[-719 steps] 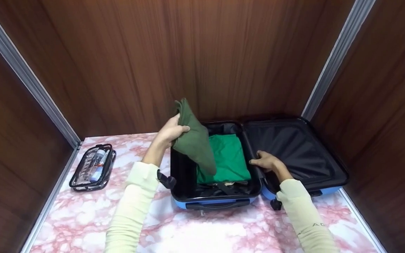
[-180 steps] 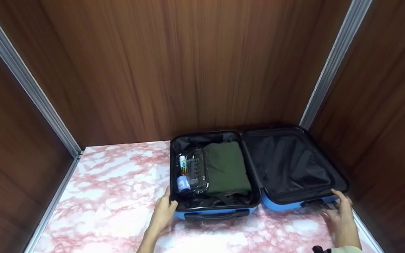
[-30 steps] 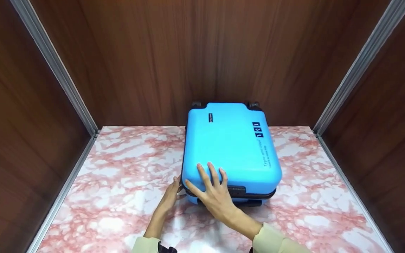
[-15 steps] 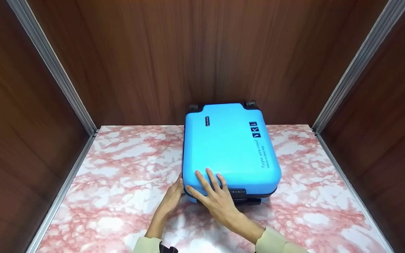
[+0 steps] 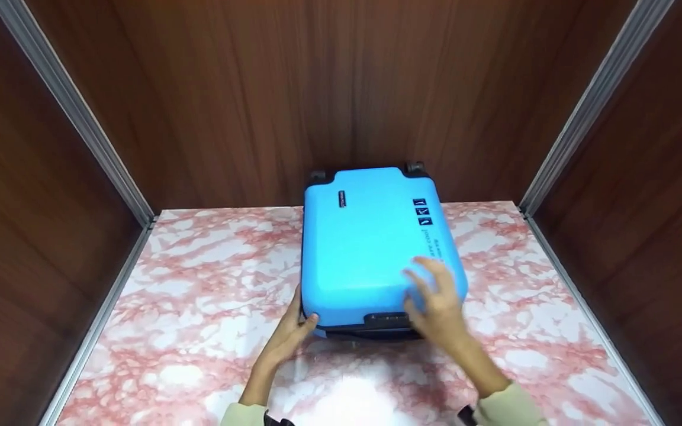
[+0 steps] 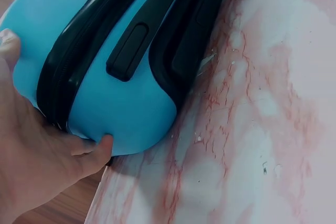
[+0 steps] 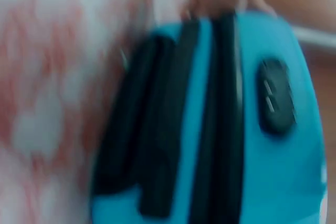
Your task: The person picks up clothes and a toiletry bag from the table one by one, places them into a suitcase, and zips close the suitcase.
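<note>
The left hand (image 5: 289, 334) grips the blue hard-shell suitcase (image 5: 370, 242) near left, likely to steady it, the right hand's fingers (image 5: 443, 278) spread loosely near right.

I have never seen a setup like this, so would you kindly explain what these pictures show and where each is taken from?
There is no machine here: a person works with two bare hands. The widest picture comes from a camera worn on the head, looking forward and down; the two closer ones come from cameras on the wrists, and the right one is blurred. On a pink-and-white marbled surface sits a blue suitcase, its lid down. The left hand grips its near left corner. The right hand is over the near right part, too blurred to tell whether it touches.
</note>
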A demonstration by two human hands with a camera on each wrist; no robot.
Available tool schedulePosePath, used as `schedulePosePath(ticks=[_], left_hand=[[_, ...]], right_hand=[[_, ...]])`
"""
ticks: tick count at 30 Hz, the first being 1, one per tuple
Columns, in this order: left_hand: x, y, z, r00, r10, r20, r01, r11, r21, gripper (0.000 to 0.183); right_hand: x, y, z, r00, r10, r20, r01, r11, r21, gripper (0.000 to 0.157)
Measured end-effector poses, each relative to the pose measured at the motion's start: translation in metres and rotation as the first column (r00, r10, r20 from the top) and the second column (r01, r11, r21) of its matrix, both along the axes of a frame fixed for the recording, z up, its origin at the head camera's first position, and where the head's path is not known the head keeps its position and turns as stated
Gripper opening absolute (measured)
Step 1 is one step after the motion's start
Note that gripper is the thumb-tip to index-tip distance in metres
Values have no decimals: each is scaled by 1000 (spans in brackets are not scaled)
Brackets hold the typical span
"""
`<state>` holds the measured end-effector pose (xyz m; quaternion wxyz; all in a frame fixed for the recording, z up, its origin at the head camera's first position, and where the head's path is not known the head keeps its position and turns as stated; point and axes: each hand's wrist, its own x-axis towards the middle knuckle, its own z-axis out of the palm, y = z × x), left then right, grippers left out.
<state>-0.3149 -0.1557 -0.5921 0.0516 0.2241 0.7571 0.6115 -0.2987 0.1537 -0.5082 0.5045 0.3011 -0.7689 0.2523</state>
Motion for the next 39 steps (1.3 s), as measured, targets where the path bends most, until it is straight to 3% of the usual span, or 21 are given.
schedulePosePath(ticks=[5, 7, 9, 12, 14, 16, 18, 19, 21, 25, 27, 29, 32, 34, 36, 37, 39], left_hand=[[-1, 2, 2, 998, 18, -64, -21, 999, -38, 108], [-1, 2, 2, 995, 37, -95, -44, 996, -72, 114], [-2, 3, 3, 991, 55, -121, -67, 994, -91, 118], [-2, 4, 4, 986, 85, -143, -102, 988, -115, 120], [-2, 3, 4, 985, 93, -146, -112, 985, -127, 120], [-1, 3, 4, 986, 92, -139, -112, 984, -137, 119], [-1, 3, 3, 987, 91, -134, -111, 982, -151, 117], [-1, 3, 3, 987, 90, -130, -109, 982, -154, 116], [-1, 4, 2, 988, 85, -132, -105, 983, -152, 114], [0, 5, 2, 987, 88, -136, -107, 984, -144, 114], [0, 6, 2, 987, 91, -136, -110, 984, -140, 114], [1, 6, 2, 988, 95, -122, -112, 983, -143, 113], [1, 6, 2, 989, 90, -116, -107, 983, -150, 110], [2, 6, 3, 990, 85, -111, -101, 983, -155, 109], [2, 6, 2, 989, 83, -119, -101, 983, -155, 109], [2, 6, 3, 989, 84, -120, -102, 983, -153, 109], [1, 6, 3, 987, 91, -132, -110, 982, -151, 109]], right_hand=[[-14, 45, 3, 982, -46, 181, 88, 968, -234, 40], [-18, 61, -2, 953, -28, 302, 131, 936, -327, 42], [-23, 77, -8, 896, 31, 443, 170, 898, -407, 43], [-31, 94, -24, 752, 187, 633, 202, 848, -490, 46], [-37, 103, -37, 627, 309, 715, 190, 830, -525, 48], [-42, 109, -52, 499, 389, 774, 175, 830, -530, 52], [-44, 114, -66, 409, 442, 798, 153, 829, -538, 53], [-44, 115, -72, 382, 455, 804, 150, 828, -540, 52], [-43, 117, -81, 364, 470, 804, 151, 823, -548, 48], [-42, 118, -85, 378, 475, 795, 181, 804, -566, 37], [-42, 120, -84, 373, 472, 799, 189, 804, -563, 34], [-41, 121, -85, 365, 471, 803, 188, 807, -559, 31], [-39, 123, -86, 335, 486, 807, 161, 814, -557, 29], [-38, 125, -86, 311, 475, 823, 123, 839, -530, 33], [-39, 127, -84, 303, 423, 854, 78, 882, -464, 38], [-39, 128, -81, 314, 373, 873, 60, 910, -410, 40], [-40, 129, -76, 362, 234, 902, 37, 964, -264, 40]])
